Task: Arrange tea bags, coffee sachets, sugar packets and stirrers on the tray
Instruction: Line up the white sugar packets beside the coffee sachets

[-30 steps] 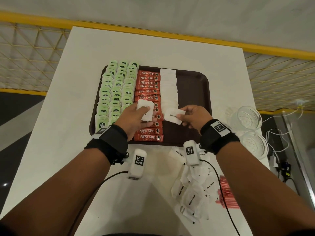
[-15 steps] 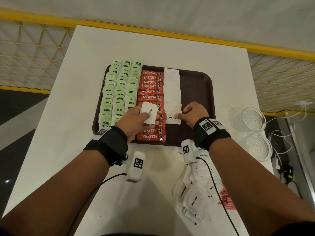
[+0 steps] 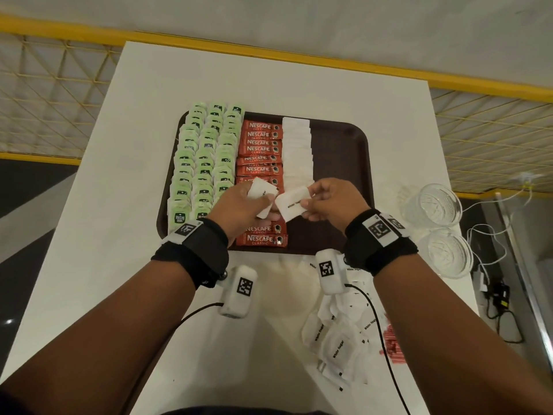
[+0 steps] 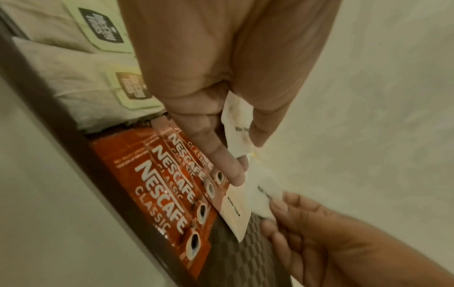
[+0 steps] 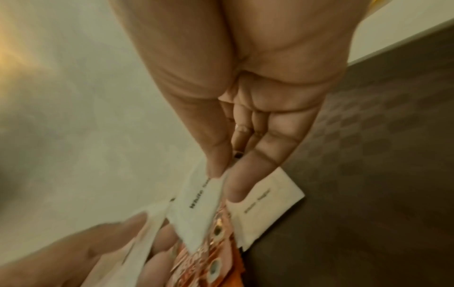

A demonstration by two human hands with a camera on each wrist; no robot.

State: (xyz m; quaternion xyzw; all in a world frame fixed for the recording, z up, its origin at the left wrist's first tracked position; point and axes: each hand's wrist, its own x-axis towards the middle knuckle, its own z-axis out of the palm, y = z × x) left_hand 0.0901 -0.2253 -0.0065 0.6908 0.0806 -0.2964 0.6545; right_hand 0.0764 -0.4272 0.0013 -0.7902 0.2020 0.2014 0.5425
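Right hand (image 3: 332, 202) pinching sugar packet (image 3: 291, 203)

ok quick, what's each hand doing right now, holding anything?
Left hand: closed, holding a small stack of white paper sugar packets.
Right hand: closed, pinching one white paper sugar packet above the brown plastic tray.

A white surface (image 3: 299, 85) stands against a yellow railing (image 3: 329, 58) filled with pale mesh panels (image 3: 54, 94). Beyond the railing runs a plain grey-white floor (image 3: 299, 19). Dark floor (image 3: 27, 211) shows at the left under dim, warm light. At the right, white cables (image 3: 490, 235) and black cables (image 3: 505, 319) trail beside the surface's edge
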